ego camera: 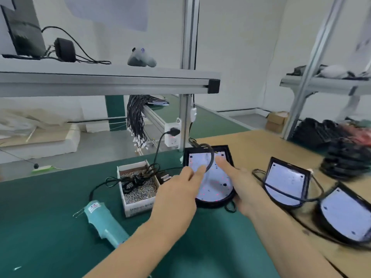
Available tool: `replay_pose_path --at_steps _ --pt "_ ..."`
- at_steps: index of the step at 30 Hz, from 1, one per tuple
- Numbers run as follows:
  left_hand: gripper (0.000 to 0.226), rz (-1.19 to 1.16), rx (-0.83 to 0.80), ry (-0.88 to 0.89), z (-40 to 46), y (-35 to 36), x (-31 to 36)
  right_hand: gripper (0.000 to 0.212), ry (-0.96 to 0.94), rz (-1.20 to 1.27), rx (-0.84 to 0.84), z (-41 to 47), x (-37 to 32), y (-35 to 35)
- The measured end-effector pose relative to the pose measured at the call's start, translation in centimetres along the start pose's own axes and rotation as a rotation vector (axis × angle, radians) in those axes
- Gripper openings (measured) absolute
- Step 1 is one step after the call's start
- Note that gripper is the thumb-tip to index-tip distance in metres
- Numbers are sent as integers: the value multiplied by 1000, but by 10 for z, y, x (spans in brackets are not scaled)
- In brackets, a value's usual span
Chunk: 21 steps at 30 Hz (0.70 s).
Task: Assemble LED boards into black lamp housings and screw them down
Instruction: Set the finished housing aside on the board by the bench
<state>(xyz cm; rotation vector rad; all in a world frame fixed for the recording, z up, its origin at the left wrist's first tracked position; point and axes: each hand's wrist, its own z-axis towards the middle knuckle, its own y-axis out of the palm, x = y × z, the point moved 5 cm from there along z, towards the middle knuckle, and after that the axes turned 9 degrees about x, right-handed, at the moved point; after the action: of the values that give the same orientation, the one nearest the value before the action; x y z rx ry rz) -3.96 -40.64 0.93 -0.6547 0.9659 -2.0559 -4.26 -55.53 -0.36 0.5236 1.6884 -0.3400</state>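
Left hand [178, 189]: I see fingers straight, touching the LED board [215, 184].
Right hand [244, 187]: forefinger extended on it.
Black cable [210, 157]: arches across.
Screw box [138, 185]: just left.

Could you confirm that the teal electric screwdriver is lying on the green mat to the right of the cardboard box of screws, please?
Not quite: the head view shows the teal electric screwdriver lying on the green mat to the left of the cardboard box of screws, nearer the camera.
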Motion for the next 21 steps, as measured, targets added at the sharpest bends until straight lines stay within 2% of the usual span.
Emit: replay_pose_path --at_steps 1,4,5,8,11,13,16,18,21 --pt "80 -34 -1 48 3 3 8 65 -12 -2 24 3 -3 -10" --pt "79 -83 -36 170 14 16 34 18 -97 -26 112 15 -17 -44" --pt "76 -120 -48 189 21 20 42 10 -129 -47 152 19 -23 -55" --pt "61 -152 -62 236 37 31 62 18 -189 -94 287 34 -42 -88" --pt "59 -178 -54 228 45 36 70 23 -140 -107 410 55 -54 -124" --pt "58 -206 -92 217 42 40 64 13 -117 -115 462 66 -55 -145" --pt "56 -212 -127 170 34 45 48 54 -38 -174 541 80 -41 -170" --pt "54 -232 -136 143 28 47 39 59 6 -265 563 85 -32 -179" --pt "53 -256 -163 125 22 46 31 54 26 -395 605 93 -22 -190"
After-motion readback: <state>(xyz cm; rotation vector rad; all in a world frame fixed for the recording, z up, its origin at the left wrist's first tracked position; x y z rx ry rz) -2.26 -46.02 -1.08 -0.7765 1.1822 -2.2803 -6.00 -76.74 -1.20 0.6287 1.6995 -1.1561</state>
